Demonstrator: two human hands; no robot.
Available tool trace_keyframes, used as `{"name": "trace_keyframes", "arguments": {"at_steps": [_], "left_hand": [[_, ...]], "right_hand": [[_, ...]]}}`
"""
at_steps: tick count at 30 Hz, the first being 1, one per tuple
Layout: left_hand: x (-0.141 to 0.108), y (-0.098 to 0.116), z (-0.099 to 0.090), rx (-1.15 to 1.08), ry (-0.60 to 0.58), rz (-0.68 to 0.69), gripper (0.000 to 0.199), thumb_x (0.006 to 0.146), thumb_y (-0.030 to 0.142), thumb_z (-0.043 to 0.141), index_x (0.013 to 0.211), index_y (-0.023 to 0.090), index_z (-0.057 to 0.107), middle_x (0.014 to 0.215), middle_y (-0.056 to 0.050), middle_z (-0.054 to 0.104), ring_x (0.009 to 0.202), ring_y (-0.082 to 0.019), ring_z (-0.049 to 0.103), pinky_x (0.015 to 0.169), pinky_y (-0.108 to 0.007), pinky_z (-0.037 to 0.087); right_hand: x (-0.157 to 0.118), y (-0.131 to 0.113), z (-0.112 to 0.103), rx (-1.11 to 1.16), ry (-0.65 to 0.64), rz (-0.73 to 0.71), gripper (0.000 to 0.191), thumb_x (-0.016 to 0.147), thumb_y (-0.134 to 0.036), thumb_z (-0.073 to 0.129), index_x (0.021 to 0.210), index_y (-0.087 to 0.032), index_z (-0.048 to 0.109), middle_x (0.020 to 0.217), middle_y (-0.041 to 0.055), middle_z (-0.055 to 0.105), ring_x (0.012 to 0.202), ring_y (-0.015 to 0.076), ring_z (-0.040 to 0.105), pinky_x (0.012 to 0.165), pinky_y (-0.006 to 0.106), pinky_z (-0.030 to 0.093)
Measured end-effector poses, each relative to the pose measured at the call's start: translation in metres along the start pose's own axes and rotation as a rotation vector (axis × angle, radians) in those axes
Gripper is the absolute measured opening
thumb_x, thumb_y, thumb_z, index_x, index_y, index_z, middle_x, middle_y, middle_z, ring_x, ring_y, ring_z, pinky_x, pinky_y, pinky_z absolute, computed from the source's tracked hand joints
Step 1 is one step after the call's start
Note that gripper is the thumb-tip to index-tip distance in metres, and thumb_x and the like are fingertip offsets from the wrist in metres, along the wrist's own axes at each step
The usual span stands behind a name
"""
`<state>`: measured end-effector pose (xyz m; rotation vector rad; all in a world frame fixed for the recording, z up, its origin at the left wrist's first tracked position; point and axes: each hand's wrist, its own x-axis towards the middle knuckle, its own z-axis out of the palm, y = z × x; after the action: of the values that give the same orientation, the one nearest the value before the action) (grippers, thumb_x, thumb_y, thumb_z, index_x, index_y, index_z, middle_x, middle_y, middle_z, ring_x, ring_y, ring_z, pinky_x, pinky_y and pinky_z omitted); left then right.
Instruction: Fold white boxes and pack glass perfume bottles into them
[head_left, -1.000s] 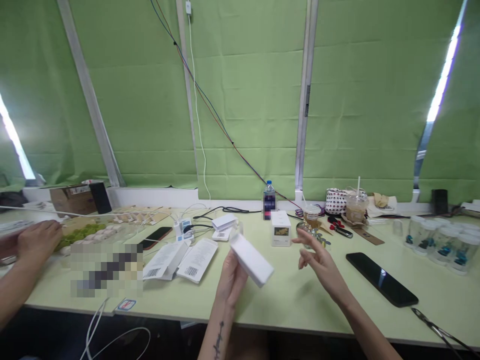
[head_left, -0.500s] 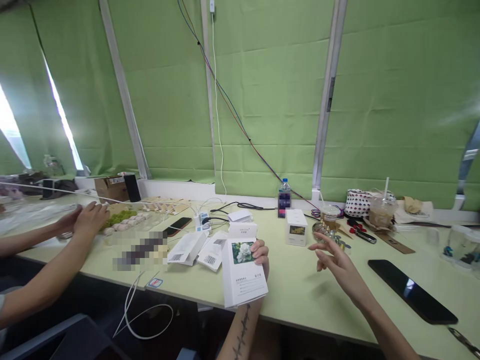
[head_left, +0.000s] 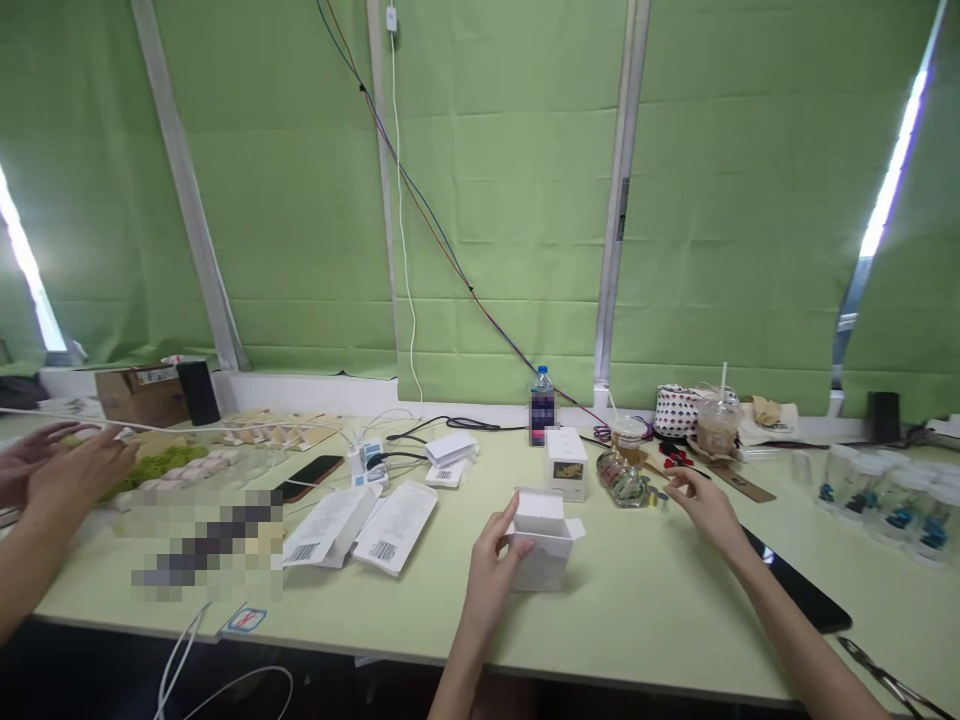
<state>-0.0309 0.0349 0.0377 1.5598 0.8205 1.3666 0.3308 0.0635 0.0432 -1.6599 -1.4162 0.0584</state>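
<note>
An open-topped white box stands on the table with its flaps up, and my left hand grips its left side. Over to the right, my right hand is closed in a pinch beside small items next to a clear packet; whatever its fingertips hold is too small to make out. Behind the open box sits a closed white box with a flower picture. Flattened white cartons lie to the left.
Another person's hands work over green and pink items at far left. A black phone, pliers and clear jars are at right. Drink cups and a bottle stand at the back.
The carton in my left hand now stands opened on the table instead of being held up with its picture showing. My right hand has closed its fingers near the packet. The view has shifted right.
</note>
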Motion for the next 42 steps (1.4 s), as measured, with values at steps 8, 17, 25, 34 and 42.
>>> {"name": "trace_keyframes", "arguments": {"at_steps": [8, 17, 25, 34, 42], "left_hand": [[-0.002, -0.007, 0.0, 0.193, 0.055, 0.052, 0.049, 0.086, 0.035, 0.055, 0.134, 0.029, 0.047, 0.12, -0.007, 0.06, 0.109, -0.023, 0.055, 0.09, -0.032, 0.045], [-0.004, 0.002, -0.006, 0.181, 0.148, -0.037, 0.075, 0.079, 0.041, 0.063, 0.144, 0.03, 0.027, 0.128, -0.007, 0.057, 0.107, -0.024, 0.06, 0.094, -0.036, 0.046], [-0.004, 0.007, 0.005, 0.424, 0.209, 0.061, 0.095, 0.075, 0.043, 0.067, 0.147, 0.027, 0.008, 0.139, -0.012, 0.041, 0.132, -0.031, 0.036, 0.107, -0.051, 0.03], [-0.04, -0.012, 0.043, 0.747, 0.245, 0.635, 0.046, 0.085, 0.017, 0.052, 0.13, 0.023, 0.044, 0.131, -0.016, 0.045, 0.13, -0.034, 0.037, 0.107, -0.051, 0.033], [-0.027, -0.006, 0.111, 0.539, -0.272, 0.228, 0.063, 0.08, 0.012, 0.049, 0.141, 0.016, 0.033, 0.148, -0.012, 0.033, 0.138, -0.029, 0.026, 0.113, -0.048, 0.027]], "right_hand": [[0.036, 0.015, 0.039, -0.182, -0.204, -0.092, 0.027, 0.079, -0.043, 0.063, 0.088, -0.017, 0.066, 0.089, 0.0047, 0.065, 0.086, 0.0212, 0.06, 0.082, 0.038, 0.045], [0.029, 0.012, 0.038, -0.183, -0.277, -0.109, 0.013, 0.067, -0.027, 0.066, 0.077, -0.02, 0.062, 0.085, 0.0038, 0.067, 0.085, 0.0231, 0.06, 0.072, 0.03, 0.043], [-0.043, -0.025, 0.026, -0.132, -0.347, -0.136, 0.012, 0.07, -0.027, 0.062, 0.081, -0.024, 0.06, 0.085, 0.0021, 0.065, 0.083, 0.0229, 0.059, 0.071, 0.029, 0.042], [-0.08, -0.051, 0.005, 0.027, -0.498, -0.18, 0.018, 0.078, -0.035, 0.06, 0.094, -0.026, 0.06, 0.097, 0.0032, 0.064, 0.088, 0.023, 0.059, 0.077, 0.031, 0.045], [0.001, 0.006, 0.022, -0.231, -0.205, 0.188, 0.038, 0.091, -0.037, 0.045, 0.118, -0.01, 0.051, 0.118, 0.0178, 0.055, 0.099, 0.0264, 0.059, 0.088, 0.042, 0.044]]}}
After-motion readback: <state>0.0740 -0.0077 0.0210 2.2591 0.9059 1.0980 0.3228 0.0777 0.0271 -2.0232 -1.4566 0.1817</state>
